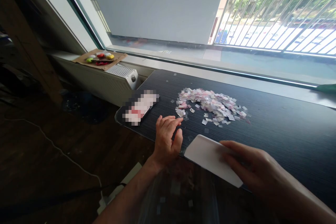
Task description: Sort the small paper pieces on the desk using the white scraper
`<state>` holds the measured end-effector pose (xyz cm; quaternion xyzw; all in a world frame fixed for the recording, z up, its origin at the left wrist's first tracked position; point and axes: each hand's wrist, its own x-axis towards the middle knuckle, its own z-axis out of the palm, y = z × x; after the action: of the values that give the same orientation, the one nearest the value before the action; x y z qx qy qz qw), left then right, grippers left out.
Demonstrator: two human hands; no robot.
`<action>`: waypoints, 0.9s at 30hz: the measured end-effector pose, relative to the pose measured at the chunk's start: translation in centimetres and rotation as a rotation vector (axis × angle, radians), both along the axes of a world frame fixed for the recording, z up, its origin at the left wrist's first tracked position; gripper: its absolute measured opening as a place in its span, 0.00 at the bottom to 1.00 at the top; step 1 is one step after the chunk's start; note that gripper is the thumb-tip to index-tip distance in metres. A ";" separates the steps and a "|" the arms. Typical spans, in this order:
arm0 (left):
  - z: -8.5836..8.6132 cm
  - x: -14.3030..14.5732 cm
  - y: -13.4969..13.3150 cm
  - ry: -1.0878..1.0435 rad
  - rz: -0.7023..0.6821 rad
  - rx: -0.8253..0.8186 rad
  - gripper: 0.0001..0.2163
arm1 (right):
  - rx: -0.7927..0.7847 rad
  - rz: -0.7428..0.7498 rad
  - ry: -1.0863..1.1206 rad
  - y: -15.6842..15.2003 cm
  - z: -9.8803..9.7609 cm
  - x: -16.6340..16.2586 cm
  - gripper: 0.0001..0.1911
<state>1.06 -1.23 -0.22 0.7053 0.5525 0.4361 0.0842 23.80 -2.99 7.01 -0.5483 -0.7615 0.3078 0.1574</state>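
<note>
Left hand (167, 139) loose; right hand (249, 163) gripping white piece (206, 155); scraps (210, 103) heaped ahead; radiator (107, 84) farther left

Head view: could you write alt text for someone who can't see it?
A person's right hand holds a flat white object at the edge of a dark table; the open left hand is near a heap of small pale pieces. A pixelated item lies farther left.

White panel (206, 155) (handheld); heaped scraps (214, 103)
</note>
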 end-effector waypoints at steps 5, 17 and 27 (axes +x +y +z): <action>0.0 0.0 0.0 -0.007 0.001 -0.007 0.14 | 0.050 -0.174 0.040 -1.0 -0.4 2.8 0.17; 0.2 0.0 0.0 0.013 0.010 -0.027 0.15 | -0.122 -0.255 0.063 0.3 -0.9 1.3 0.20; 0.2 0.0 -0.1 -0.005 0.006 -0.021 0.15 | -0.250 -0.271 0.163 1.7 -1.4 1.3 0.24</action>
<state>1.05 -1.31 -0.06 0.7017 0.5587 0.4324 0.0918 25.08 -1.31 5.65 -0.6344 -0.6213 0.4192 0.1892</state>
